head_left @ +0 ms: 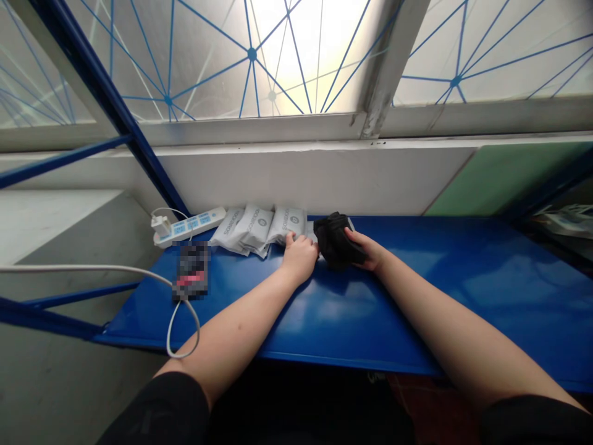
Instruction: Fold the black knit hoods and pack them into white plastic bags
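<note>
One black fabric bundle (337, 241) is held in the right hand (370, 252) at the blue tabletop (324, 327), right of the printed white packets (256, 226); left hand (300, 257) curls beside it, grip indeterminate; step appears to be handling; next move likely requires steady right-hand support.

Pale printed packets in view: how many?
3 visible: pale printed packet beside the white power strip, another mid-row, another by the left hand. More may be hidden underneath.
</note>
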Demonstrator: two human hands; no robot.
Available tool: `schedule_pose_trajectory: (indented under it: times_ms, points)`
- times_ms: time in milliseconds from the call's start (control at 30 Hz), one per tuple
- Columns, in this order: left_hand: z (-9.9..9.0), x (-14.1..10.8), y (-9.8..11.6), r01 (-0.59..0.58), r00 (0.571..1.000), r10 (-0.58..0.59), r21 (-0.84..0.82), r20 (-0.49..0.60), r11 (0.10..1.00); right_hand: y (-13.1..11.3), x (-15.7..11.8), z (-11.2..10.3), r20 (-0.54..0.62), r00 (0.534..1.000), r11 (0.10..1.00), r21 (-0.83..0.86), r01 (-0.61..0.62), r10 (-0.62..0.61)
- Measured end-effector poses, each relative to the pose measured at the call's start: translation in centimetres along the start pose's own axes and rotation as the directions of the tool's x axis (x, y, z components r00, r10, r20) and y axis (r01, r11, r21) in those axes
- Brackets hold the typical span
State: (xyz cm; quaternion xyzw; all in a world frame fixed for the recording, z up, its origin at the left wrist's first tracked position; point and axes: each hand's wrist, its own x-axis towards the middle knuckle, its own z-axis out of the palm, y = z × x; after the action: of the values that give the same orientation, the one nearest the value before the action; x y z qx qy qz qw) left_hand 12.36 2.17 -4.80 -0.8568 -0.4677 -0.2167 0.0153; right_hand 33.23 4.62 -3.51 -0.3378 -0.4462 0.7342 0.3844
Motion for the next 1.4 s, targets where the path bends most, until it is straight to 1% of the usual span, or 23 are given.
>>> schedule_pose_trajectory:
  times_ms: [100, 233, 333, 433, 567, 633, 733, 800, 867, 933, 1000, 1067, 1133, 1200, 1233, 1267, 1333, 1400]
  points:
    - [-0.3, 0.0, 0.0, -0.028, 1.0, 0.028, 0.024, 0.009, 0.999, -0.2, -0.4, -0.4, 0.051, 0.999, 0.997, -0.07, -0.006, 0.009]
    - [-0.7, -0.3, -0.1, -0.041, 0.999, 0.041, -0.013, -0.034, 0.999, -1.2, -1.2, -1.0, 0.141, 0.99, 0.985, -0.173, -0.004, 0.029]
    - [-0.6, -0.4, -0.1, 0.037, 0.993, -0.051, -0.13, -0.109, 0.991, -2.2, -1.9, -1.5, 0.162, 0.986, 0.966, -0.258, 0.017, 0.026]
    - [-0.3, -0.5, 0.0, 0.095, 0.97, -0.155, -0.294, -0.187, 0.951, -2.8, -2.0, -1.7, 0.151, 0.988, 0.937, -0.348, 0.028, 0.026]
    - [-0.4, -0.6, 0.0, 0.128, 0.949, -0.247, -0.479, -0.194, 0.868, -2.5, -1.5, -1.4, 0.102, 0.995, 0.894, -0.444, 0.057, -0.013]
    - [-0.6, -0.6, 0.1, 0.157, 0.931, -0.307, -0.542, -0.197, 0.826, -2.2, -1.2, -0.9, 0.108, 0.994, 0.866, -0.496, 0.063, -0.01]
    - [-0.8, -0.7, 0.1, 0.212, 0.901, -0.387, -0.578, -0.196, 0.788, -2.0, -1.0, -0.2, 0.133, 0.991, 0.822, -0.563, 0.085, -0.012]
    - [-0.8, -0.7, 0.2, 0.226, 0.892, -0.405, -0.582, -0.198, 0.782, -1.9, -1.0, 0.2, 0.118, 0.991, 0.798, -0.589, 0.126, -0.069]
    - [-0.9, -0.7, 0.4, 0.2, 0.901, -0.38, -0.576, -0.21, 0.792, -1.8, -1.0, 0.7, 0.076, 0.989, 0.781, -0.607, 0.146, -0.125]
    - [-0.9, -0.8, 0.6, 0.148, 0.921, -0.318, -0.554, -0.224, 0.819, -1.6, -0.9, 1.4, 0.011, 0.988, 0.79, -0.6, 0.129, -0.153]
    - [-1.1, -0.9, 0.8, 0.096, 0.945, -0.237, -0.502, -0.225, 0.86, -1.3, -0.9, 2.1, -0.08, 0.983, 0.833, -0.545, 0.096, -0.166]
    - [-1.2, -1.0, 0.9, 0.048, 0.967, -0.15, -0.432, -0.206, 0.901, -1.1, -0.8, 2.7, -0.172, 0.968, 0.882, -0.464, 0.085, -0.184]
    - [-1.4, -1.1, 0.9, 0.01, 0.982, -0.075, -0.345, -0.176, 0.938, -1.0, -0.6, 3.1, -0.222, 0.947, 0.909, -0.395, 0.129, -0.231]
    - [-1.6, -1.2, 0.9, 0.007, 0.986, -0.046, -0.236, -0.159, 0.972, -1.0, -0.5, 3.3, -0.241, 0.93, 0.926, -0.325, 0.193, -0.279]
    - [-1.7, -1.3, 0.9, 0.029, 0.986, -0.057, -0.177, -0.155, 0.984, -1.0, -0.5, 3.4, -0.253, 0.929, 0.94, -0.279, 0.198, -0.271]
    - [-1.8, -1.3, 0.9, 0.06, 0.985, -0.078, -0.118, -0.151, 0.991, -1.0, -0.5, 3.4, -0.259, 0.938, 0.959, -0.225, 0.173, -0.23]
    - [-1.9, -1.4, 0.9, 0.132, 0.98, -0.134, -0.027, -0.145, 0.991, -1.1, -0.6, 3.6, -0.229, 0.971, 0.993, -0.112, 0.049, -0.074]
    - [-2.0, -1.4, 0.8, 0.177, 0.973, -0.172, 0.021, -0.154, 0.984, -1.0, -0.9, 3.8, -0.138, 0.988, 0.996, -0.041, -0.081, 0.074]
